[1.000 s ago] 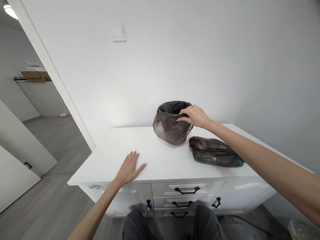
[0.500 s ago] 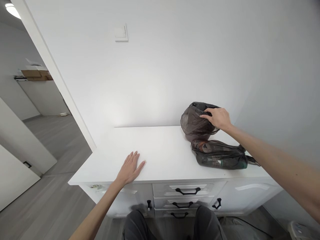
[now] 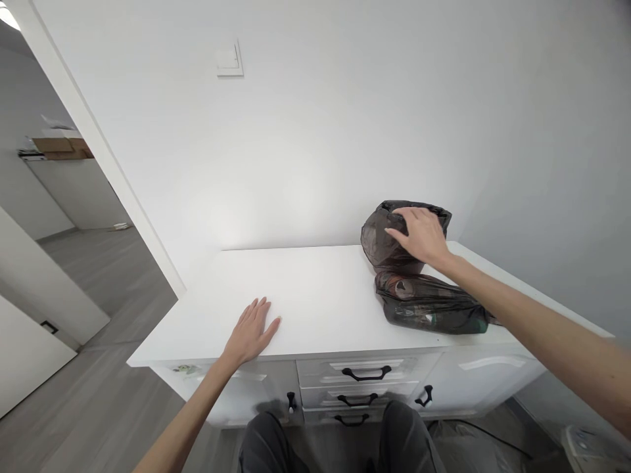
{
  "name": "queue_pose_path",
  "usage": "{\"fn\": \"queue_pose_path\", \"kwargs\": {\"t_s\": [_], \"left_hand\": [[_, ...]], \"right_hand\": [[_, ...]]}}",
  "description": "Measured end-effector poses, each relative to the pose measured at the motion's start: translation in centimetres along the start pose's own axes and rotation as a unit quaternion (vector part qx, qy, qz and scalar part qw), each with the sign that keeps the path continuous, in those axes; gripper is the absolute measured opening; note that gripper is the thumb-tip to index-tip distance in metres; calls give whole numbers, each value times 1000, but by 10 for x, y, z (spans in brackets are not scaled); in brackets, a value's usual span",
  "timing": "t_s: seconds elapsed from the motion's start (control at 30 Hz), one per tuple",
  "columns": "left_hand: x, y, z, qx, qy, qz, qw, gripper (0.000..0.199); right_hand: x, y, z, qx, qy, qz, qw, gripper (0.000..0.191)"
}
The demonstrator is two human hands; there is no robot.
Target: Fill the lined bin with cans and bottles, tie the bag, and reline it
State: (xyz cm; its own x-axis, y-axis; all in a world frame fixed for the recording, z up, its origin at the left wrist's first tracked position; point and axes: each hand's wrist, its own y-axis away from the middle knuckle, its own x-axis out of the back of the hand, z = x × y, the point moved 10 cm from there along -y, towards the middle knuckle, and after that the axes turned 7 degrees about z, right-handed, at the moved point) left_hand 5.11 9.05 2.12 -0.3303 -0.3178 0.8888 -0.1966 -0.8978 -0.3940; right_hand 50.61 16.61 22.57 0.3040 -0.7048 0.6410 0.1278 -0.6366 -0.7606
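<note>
My left hand (image 3: 250,330) lies flat on the white cabinet top (image 3: 305,289), palm down with its fingers stretched out. Over at the right, my right hand (image 3: 419,233) is over a bin lined with a thin black plastic bag (image 3: 382,240); its thumb and fingers are apart. Part of the bin's rim and opening is hidden behind that hand. Just in front of the bin, a tied black plastic bag (image 3: 431,305) rests on its side, with bottle-like or can-like shapes showing through the film. My right forearm covers the bag's knotted end.
Below the top are drawers with black handles (image 3: 366,374) and cabinet doors. A light switch (image 3: 229,60) is on the wall behind. To the left a doorway opens onto a floor (image 3: 93,263). A clear plastic bag (image 3: 463,450) and a cable lie low at the right.
My right hand has let go of the black liner's edge, its fingers spreading. The liner's right side now sits wider around the rim. My left hand stays flat on the cabinet top.
</note>
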Motion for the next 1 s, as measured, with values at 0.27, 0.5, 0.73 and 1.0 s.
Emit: {"fn": "queue_pose_path", "kwargs": {"t_s": [0.27, 0.5, 0.73, 1.0], "left_hand": [[-9, -2, -3, 7, -28, -8, 1000, 75], [-7, -6, -1, 30, -30, -15, 999, 78], [0, -7, 2, 45, -25, -6, 999, 74], [2, -6, 6, 50, -45, -14, 998, 72]], "right_hand": [[-49, 121, -103, -15, -338, -115, 934, 48], [-132, 196, -117, -112, -352, -186, 910, 58], [-137, 196, -126, -78, -279, -220, 932, 58], [-134, 196, -126, -78, -235, -201, 948, 54]]}}
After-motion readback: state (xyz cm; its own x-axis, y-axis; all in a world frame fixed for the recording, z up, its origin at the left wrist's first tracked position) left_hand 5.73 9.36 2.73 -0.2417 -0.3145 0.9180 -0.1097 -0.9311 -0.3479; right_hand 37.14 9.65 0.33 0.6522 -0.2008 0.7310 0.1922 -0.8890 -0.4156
